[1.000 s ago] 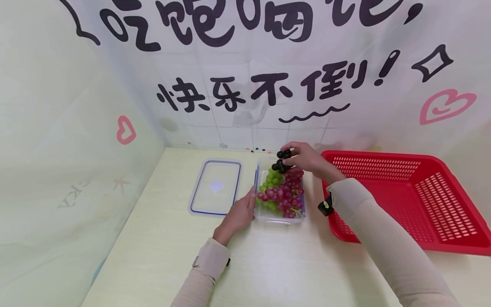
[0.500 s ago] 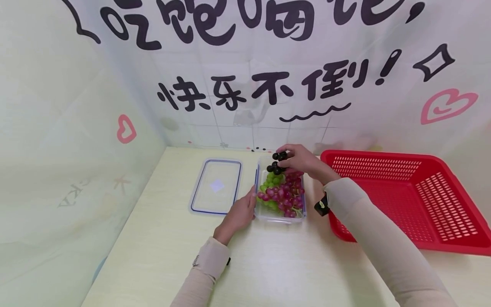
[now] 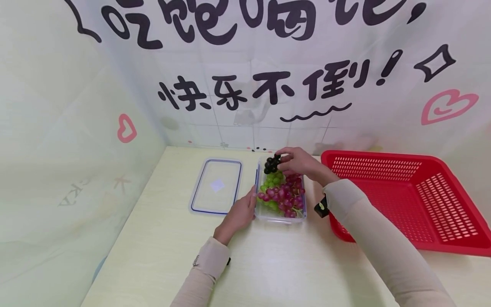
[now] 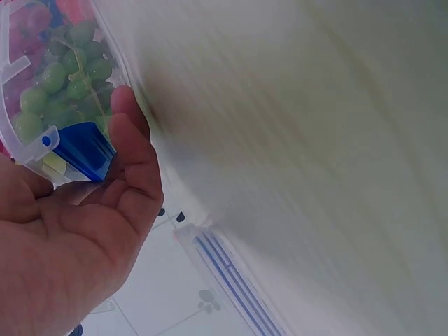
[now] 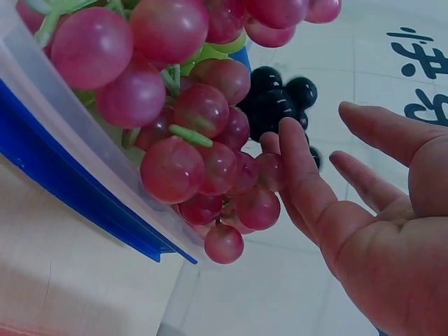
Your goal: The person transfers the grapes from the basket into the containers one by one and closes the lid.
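Note:
A clear plastic food container (image 3: 281,221) with blue clips holds a bunch of red grapes (image 3: 284,196), green grapes (image 3: 273,179) and, at its far end, black grapes (image 3: 271,164). My left hand (image 3: 239,213) grips the container's left side; in the left wrist view its curled fingers (image 4: 136,150) lie against a blue clip (image 4: 87,150). Over the far right corner, my right hand (image 3: 301,163) has loosened fingers, with the tips close beside the black grapes. In the right wrist view the thumb stands apart from the fingers (image 5: 308,175), and the black grapes (image 5: 273,108) sit beyond them.
A clear lid (image 3: 216,186) with a blue seal lies flat left of the container. At the right stands a red perforated basket (image 3: 399,200). A printed backdrop (image 3: 245,123) rises behind the pale table (image 3: 165,238).
My right hand has moved slightly left and down with the black grapes, and its fingers have come off them. The black grapes now rest at the container's far end. My left hand stays put.

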